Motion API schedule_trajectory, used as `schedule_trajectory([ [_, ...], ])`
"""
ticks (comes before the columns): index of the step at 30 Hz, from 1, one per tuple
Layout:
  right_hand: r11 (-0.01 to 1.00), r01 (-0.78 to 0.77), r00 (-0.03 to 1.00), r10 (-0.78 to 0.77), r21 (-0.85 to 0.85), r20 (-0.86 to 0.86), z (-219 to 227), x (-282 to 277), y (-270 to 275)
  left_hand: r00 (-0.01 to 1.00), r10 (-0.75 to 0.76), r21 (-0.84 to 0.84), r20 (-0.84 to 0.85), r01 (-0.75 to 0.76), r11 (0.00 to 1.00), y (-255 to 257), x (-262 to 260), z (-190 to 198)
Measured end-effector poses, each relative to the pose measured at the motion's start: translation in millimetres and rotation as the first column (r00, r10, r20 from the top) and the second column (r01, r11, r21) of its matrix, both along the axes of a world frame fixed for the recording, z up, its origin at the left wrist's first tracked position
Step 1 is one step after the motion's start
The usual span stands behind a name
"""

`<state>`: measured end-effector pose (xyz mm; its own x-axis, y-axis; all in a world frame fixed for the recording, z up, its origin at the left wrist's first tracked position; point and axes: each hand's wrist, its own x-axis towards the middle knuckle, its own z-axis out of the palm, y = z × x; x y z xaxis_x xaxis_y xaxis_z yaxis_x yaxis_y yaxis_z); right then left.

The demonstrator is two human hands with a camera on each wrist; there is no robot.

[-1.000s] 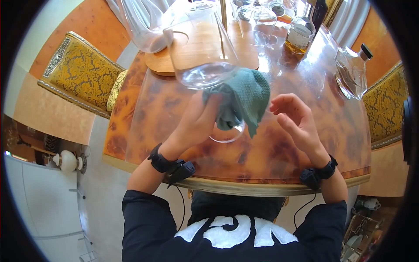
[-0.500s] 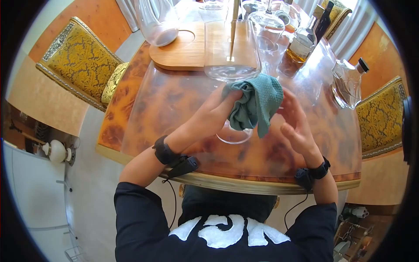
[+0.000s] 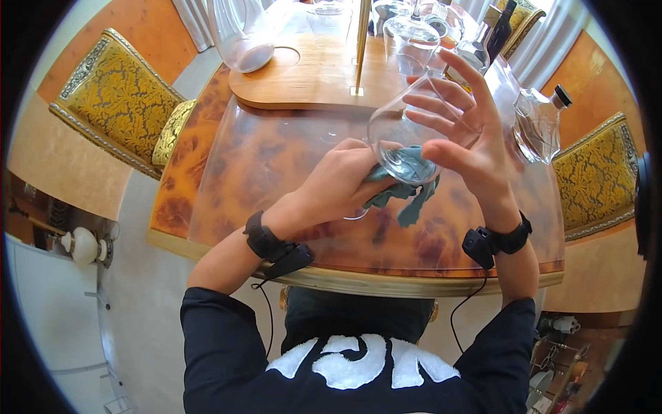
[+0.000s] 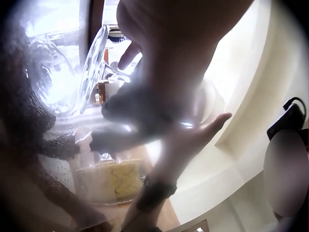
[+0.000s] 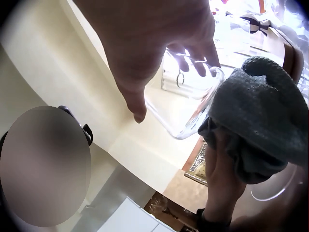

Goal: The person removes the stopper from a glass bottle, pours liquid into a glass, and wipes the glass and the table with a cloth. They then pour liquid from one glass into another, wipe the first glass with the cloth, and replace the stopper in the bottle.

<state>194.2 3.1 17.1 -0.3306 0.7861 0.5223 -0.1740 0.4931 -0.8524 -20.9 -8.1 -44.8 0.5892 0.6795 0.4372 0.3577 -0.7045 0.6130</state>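
My left hand [image 3: 341, 178] grips a crumpled green cloth [image 3: 414, 207] around the lower part of a large clear wine glass [image 3: 389, 131]. The bowl leans toward my right hand [image 3: 479, 148], which is spread beside it, thumb near the bowl's lower end and fingers behind its far side. In the right wrist view the cloth [image 5: 260, 113] bunches below the bowl [image 5: 176, 130], and the foot's curved edge [image 5: 275, 195] shows under it. The left wrist view is dark and blurred at the cloth; the right hand's thumb [image 4: 215, 126] sticks out past the bowl there.
Ahead on the glossy table [image 3: 289, 207] lies a wooden board [image 3: 310, 86] with an upright brass rod [image 3: 362, 48]. A glass decanter [image 3: 241, 41] stands at its left. An upturned wine glass [image 3: 412, 38] and bottles [image 3: 500, 31] stand behind; a stoppered decanter [image 3: 538, 127] is at right.
The wine glass has swung from leaning away to leaning right, toward my right hand. That hand has risen from beside the cloth to the bowl, its fingers spreading. My left hand keeps its grip.
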Motion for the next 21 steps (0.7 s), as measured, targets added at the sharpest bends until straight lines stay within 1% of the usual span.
schedule_trajectory([
  [1,1.0,-0.001,1.0,0.001,-0.001,0.002,0,1,1,1.0,0.001,-0.001,0.002,-0.001,1.0,1,0,-1],
  [3,1.0,0.022,0.999,-0.022,-0.005,-0.043,-1,4,2,0.994,-0.035,0.169,0.105,0.017,0.986,5,0,-5],
  [4,0.998,0.042,0.997,-0.04,0.039,-0.062,-4,6,4,0.994,-0.031,0.166,0.109,0.012,0.986,7,-2,-7],
  [5,0.999,0.037,0.998,-0.035,0.037,-0.058,-4,10,4,0.994,-0.004,0.253,0.106,-0.023,0.967,10,-4,-8],
  [6,0.991,0.117,0.991,-0.113,0.057,-0.066,-4,15,5,0.994,0.023,0.34,0.107,-0.059,0.939,13,-7,-9],
  [7,0.978,0.195,0.979,-0.189,0.079,-0.076,-3,21,6,0.993,0.028,0.341,0.112,-0.065,0.938,19,-12,-6],
  [9,0.937,0.319,0.941,-0.295,0.143,-0.165,-2,36,9,0.98,0.16,0.366,0.117,-0.193,0.91,27,-24,-1],
  [10,0.934,0.333,0.931,-0.303,0.131,-0.204,-1,45,10,0.945,0.273,0.097,0.18,-0.294,0.951,17,-27,10],
  [11,0.93,0.348,0.918,-0.313,0.117,-0.242,-3,52,11,0.943,0.273,0.097,0.188,-0.295,0.951,18,-31,6],
  [12,0.929,0.349,0.919,-0.315,0.122,-0.237,-7,58,11,0.882,0.408,0.116,0.238,-0.443,0.889,22,-36,-1],
  [13,0.938,0.334,0.918,-0.302,0.094,-0.257,-8,60,8,0.799,0.529,0.127,0.287,-0.579,0.805,23,-38,2],
  [14,0.946,0.318,0.916,-0.289,0.065,-0.278,-10,62,5,0.8,0.526,0.127,0.29,-0.577,0.807,24,-41,6],
  [15,0.945,0.32,0.915,-0.292,0.064,-0.277,-12,64,2,0.712,0.561,-0.17,0.423,-0.546,0.821,26,-46,12],
  [16,0.936,0.347,0.903,-0.317,0.057,-0.292,-13,66,0,0.592,0.619,-0.443,0.516,-0.433,0.785,27,-49,18],
  [17,0.927,0.372,0.889,-0.341,0.049,-0.306,-15,68,-1,0.593,0.619,-0.444,0.515,-0.434,0.784,32,-54,10],
  [18,0.927,0.371,0.889,-0.34,0.047,-0.306,-19,71,-1,0.638,0.546,-0.214,0.543,-0.524,0.825,39,-59,-4],
  [19,0.918,0.396,0.859,-0.37,0.001,-0.355,-21,74,-1,0.689,0.471,0.032,0.551,-0.581,0.813,41,-59,-3],
  [20,0.908,0.416,0.825,-0.398,-0.045,-0.401,-22,77,0,0.382,0.507,-0.55,0.773,0.002,0.835,47,-57,-2],
  [21,0.91,0.412,0.827,-0.393,-0.042,-0.402,-22,79,2,0.379,0.507,-0.547,0.774,-0.001,0.837,47,-52,-4],
])
